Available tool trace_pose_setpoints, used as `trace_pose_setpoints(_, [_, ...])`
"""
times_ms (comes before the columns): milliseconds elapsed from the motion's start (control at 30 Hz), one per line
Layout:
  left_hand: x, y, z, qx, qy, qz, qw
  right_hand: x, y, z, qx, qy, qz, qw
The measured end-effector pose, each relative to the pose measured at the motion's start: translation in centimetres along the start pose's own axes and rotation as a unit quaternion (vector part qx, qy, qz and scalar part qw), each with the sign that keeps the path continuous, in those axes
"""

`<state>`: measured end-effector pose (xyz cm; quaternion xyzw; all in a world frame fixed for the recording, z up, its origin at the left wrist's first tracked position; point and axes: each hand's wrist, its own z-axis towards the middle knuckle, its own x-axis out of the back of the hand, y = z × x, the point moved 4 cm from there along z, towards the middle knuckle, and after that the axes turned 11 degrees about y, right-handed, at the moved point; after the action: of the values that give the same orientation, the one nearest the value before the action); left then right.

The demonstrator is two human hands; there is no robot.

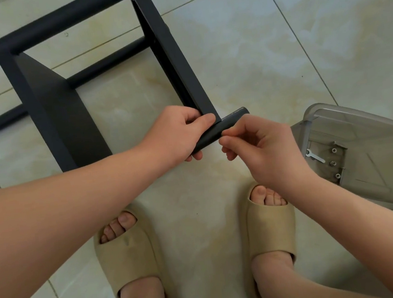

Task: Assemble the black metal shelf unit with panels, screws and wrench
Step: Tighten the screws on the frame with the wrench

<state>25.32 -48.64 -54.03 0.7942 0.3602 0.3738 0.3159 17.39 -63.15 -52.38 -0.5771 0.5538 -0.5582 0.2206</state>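
Note:
The black metal shelf unit (61,106) lies on its side on the tiled floor, with two panels standing up from long black posts. My left hand (179,131) grips a black post (226,124) against the near end of the right panel (172,55). My right hand (254,140) pinches something small at the post's side, between thumb and forefinger; the item itself is hidden. A silver wrench (314,156) and three screws (333,163) lie in a clear plastic tray (369,156) at the right.
My two feet in beige slippers (128,249) stand on the pale tiles just below my hands. The long black posts (53,23) run across the upper left. The tray sits beside my right forearm.

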Motion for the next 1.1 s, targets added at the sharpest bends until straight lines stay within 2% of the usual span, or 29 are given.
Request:
trace_pose_setpoints(67, [0.1,0.0,0.0,0.000,-0.003,0.000,1.000,0.1,-0.1,0.1,0.034,-0.008,-0.051,0.998])
trace_pose_setpoints(200, [0.1,0.0,0.1,0.001,-0.006,-0.002,1.000,0.0,0.1,0.1,-0.012,0.003,-0.004,1.000])
trace_pose_setpoints(333, [0.1,-0.1,0.2,0.005,-0.010,-0.007,1.000,-0.3,-0.2,-0.3,0.036,0.019,-0.057,0.998])
trace_pose_setpoints(533, [0.1,0.0,0.2,0.011,-0.008,-0.012,1.000,-0.4,-0.3,0.2,-0.069,0.019,0.033,0.997])
trace_pose_setpoints(633, [0.1,0.1,0.1,0.012,-0.004,-0.017,1.000,0.0,-0.7,1.1,-0.063,-0.012,-0.027,0.998])
trace_pose_setpoints(767, [0.2,0.2,0.1,0.021,0.009,-0.037,0.999,0.6,-0.8,2.2,-0.005,-0.016,-0.168,0.986])
trace_pose_setpoints(933, [0.2,0.0,0.1,-0.006,0.030,-0.002,1.000,1.1,-1.3,3.1,-0.008,-0.097,-0.162,0.982])
trace_pose_setpoints(1100, [0.7,0.2,0.0,-0.031,0.035,0.031,0.998,0.8,-1.6,3.2,0.037,-0.063,-0.242,0.967])
